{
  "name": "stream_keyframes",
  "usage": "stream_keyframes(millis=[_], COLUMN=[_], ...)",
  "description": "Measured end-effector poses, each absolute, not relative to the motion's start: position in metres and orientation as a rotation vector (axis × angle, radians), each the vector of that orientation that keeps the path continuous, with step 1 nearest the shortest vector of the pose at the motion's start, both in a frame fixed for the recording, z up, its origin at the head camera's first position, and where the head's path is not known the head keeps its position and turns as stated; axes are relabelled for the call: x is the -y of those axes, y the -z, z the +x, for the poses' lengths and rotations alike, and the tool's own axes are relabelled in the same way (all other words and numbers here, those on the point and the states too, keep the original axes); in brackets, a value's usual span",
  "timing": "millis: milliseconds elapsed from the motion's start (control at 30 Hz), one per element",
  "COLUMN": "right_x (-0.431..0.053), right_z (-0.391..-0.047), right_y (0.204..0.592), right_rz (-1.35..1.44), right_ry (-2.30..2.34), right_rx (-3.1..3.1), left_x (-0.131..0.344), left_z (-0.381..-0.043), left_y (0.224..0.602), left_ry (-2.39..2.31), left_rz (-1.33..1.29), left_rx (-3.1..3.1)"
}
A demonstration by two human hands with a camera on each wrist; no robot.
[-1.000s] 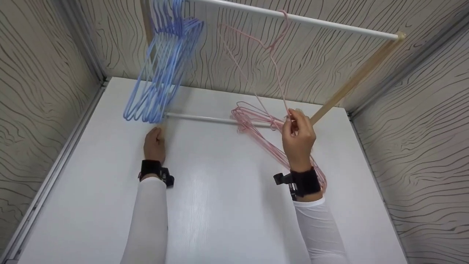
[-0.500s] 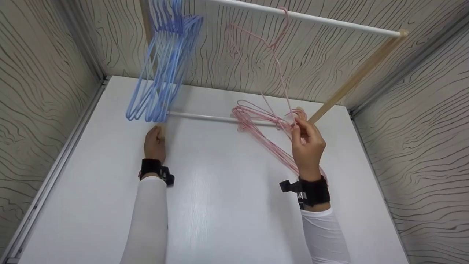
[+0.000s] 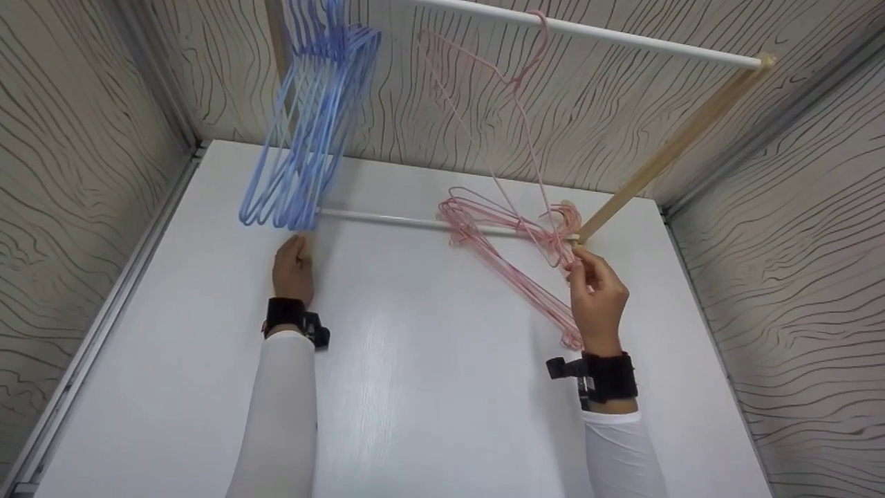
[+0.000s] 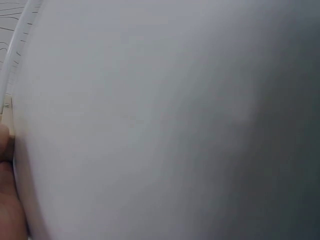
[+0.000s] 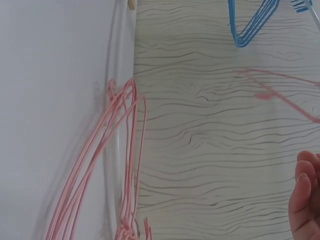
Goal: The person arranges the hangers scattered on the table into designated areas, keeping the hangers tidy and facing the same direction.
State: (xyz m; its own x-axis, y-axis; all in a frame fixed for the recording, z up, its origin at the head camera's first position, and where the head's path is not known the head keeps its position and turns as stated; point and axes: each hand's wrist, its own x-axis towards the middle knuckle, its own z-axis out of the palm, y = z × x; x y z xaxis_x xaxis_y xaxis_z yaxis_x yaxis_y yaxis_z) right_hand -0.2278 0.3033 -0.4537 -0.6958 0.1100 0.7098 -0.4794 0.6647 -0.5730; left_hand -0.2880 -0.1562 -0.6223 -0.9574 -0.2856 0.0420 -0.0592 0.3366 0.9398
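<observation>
In the head view my left hand point(image 3: 293, 270) grips the wooden foot of the clothes rack point(image 3: 306, 242) below the blue hangers; the left wrist view shows only part of the hand point(image 4: 7, 200) against the wood point(image 4: 7, 112). My right hand point(image 3: 599, 297), fingers loosely bent, is beside the lower pink hangers point(image 3: 511, 273). One pink hanger point(image 3: 529, 135) hangs by its hook from the top rail point(image 3: 643, 43), its lower corner just left of my right fingertips. In the right wrist view, nothing shows between the fingers of the right hand point(image 5: 305, 200).
Several blue hangers point(image 3: 304, 138) hang bunched at the rail's left end. A lower white bar point(image 3: 387, 219) carries the bundle of pink hangers. A wooden post point(image 3: 677, 149) stands at right, patterned panels point(image 3: 816, 277) enclose the white board point(image 3: 415, 387).
My right hand has moved down and to the right, away from the hanging pink hanger, which it was pinching. That hanger has swung slightly. The left hand stays on the wood.
</observation>
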Motion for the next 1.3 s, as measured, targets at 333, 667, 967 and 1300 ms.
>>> stream_keyframes(millis=[333,667,967,1300], right_x=[-0.353,-0.377,-0.392,-0.406], right_z=[-0.229,-0.240,-0.247,-0.246], right_y=[0.482,0.520,0.547,0.556], right_rz=[0.057,-0.120,-0.234,-0.288], right_ry=[-0.888,-0.874,-0.897,-0.851], right_rx=[2.337,2.563,2.739,2.838], left_x=[0.160,0.161,0.159,0.155], left_z=[-0.287,-0.284,-0.285,-0.288], left_y=[0.618,0.620,0.621,0.617], left_ry=[1.660,1.695,1.641,1.642], left_rz=[0.314,0.324,0.319,0.342], left_rx=[2.429,2.432,2.451,2.471])
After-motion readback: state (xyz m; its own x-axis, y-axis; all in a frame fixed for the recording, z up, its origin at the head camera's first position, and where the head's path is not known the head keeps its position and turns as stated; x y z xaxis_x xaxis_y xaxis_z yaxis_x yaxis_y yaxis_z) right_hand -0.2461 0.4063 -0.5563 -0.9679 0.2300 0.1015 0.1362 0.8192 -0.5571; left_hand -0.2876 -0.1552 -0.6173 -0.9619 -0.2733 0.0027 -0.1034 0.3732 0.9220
